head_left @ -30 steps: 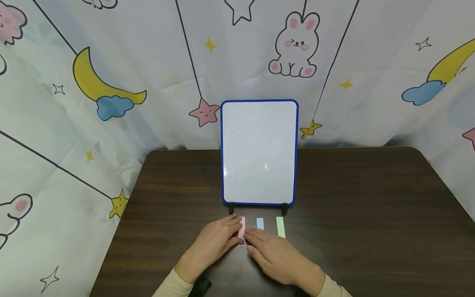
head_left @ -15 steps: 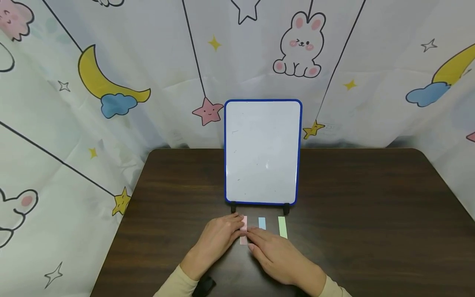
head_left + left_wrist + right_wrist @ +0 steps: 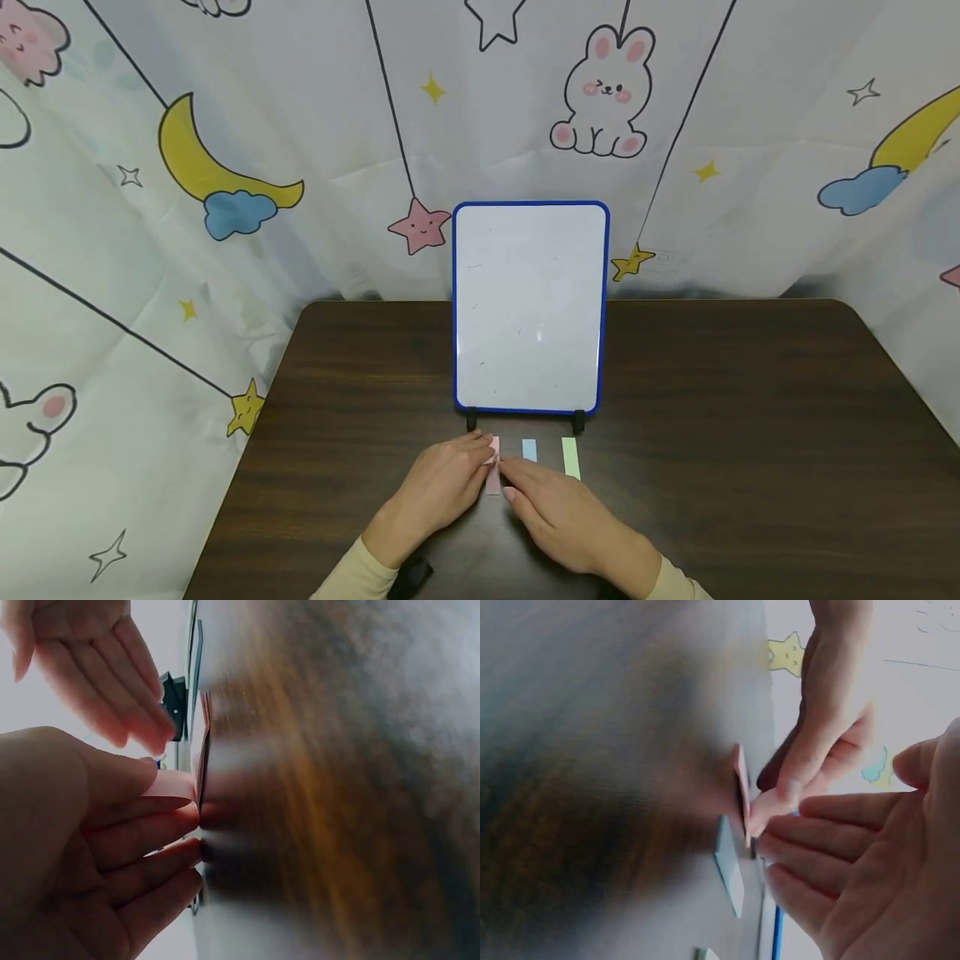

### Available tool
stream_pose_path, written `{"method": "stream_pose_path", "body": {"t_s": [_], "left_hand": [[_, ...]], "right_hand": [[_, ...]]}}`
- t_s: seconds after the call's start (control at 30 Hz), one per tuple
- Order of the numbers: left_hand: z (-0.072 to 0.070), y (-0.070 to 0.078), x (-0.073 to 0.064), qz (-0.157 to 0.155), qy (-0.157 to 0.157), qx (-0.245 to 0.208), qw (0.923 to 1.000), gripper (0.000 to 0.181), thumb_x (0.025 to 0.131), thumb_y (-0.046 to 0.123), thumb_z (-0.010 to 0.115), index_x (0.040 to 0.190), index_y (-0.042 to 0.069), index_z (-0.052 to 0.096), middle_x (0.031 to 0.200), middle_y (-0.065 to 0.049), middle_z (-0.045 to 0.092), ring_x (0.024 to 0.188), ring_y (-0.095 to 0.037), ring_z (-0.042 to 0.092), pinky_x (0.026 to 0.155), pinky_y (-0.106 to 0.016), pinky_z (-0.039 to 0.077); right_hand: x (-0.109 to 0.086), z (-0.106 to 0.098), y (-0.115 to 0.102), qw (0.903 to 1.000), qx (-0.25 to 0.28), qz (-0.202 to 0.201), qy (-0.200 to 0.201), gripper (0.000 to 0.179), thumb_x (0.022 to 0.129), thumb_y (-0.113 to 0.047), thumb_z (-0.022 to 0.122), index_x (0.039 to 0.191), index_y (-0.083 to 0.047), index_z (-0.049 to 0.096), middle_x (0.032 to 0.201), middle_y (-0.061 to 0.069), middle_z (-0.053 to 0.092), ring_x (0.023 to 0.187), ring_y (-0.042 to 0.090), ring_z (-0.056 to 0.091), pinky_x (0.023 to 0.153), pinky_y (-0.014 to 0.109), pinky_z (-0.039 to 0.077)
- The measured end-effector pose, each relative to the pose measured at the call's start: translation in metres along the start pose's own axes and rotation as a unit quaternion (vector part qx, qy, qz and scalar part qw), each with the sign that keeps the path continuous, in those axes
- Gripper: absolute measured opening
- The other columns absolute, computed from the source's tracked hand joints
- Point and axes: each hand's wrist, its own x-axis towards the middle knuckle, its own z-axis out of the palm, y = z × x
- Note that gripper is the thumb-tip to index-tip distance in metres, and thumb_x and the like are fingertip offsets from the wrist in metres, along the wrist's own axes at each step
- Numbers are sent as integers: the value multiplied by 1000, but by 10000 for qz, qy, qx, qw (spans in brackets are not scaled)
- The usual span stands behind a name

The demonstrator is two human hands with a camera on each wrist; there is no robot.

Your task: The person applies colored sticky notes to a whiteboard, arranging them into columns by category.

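A slim pad of pink sticky notes [image 3: 492,485] lies on the table before the whiteboard. My left hand [image 3: 442,483] pinches its top sheet [image 3: 174,782] between thumb and forefinger; the sheet curls up off the pad, as both wrist views show. The other left fingertips rest by the pad and the tabletop. On the pad's right side is my right hand [image 3: 562,512], fingers straight, their tips close to the pad; whether they touch it I cannot tell. Farther right lie a blue sticky pad [image 3: 529,450] and a green one [image 3: 571,458], each partly behind the right hand.
Behind the pads a blue-framed whiteboard [image 3: 528,308] stands upright on black feet [image 3: 578,422]. A dark object [image 3: 411,577] sits near the left wrist at the lower edge. The brown table [image 3: 712,417] backs onto a patterned curtain [image 3: 315,100].
My left thumb has slid from the pink pad's near end up toward its middle, and the top sheet is now lifted and pinched. The right hand has barely moved.
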Motion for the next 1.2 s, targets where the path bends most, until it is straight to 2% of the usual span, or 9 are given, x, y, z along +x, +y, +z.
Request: {"method": "stream_pose_path", "body": {"t_s": [0.23,0.5,0.77,1.2], "left_hand": [[-2,3,1,-71,-5,-34,10000,31,105,21,54,126,6,73,130,-6,71,125,-23,67,104,-41,56],[1,4,2,51,338,15,9994,27,102,20,61,120,7,75,122,-5,75,118,-24,70,98,-41,59],[5,4,5,347,714,559,9953,21,93,10,71,113,6,77,114,-5,77,110,-19,72,94,-34,60],[-2,4,4,76,564,-304,9979,22,97,9,66,117,5,76,118,-10,76,113,-24,72,97,-41,59]], "right_hand": [[4,3,0,9984,-400,-291,-278,50,112,-36,32,147,-8,55,154,5,52,144,23,50,116,45,45],[12,9,0,9964,-642,-284,-473,50,112,-35,33,148,-6,53,156,8,50,146,25,46,119,45,42],[14,11,0,9960,-699,-297,-472,51,112,-35,32,148,-7,54,155,9,50,146,24,46,118,44,43],[12,13,0,9944,-872,-308,-506,47,111,-31,36,147,-7,54,155,8,50,147,23,46,118,43,43]]}}
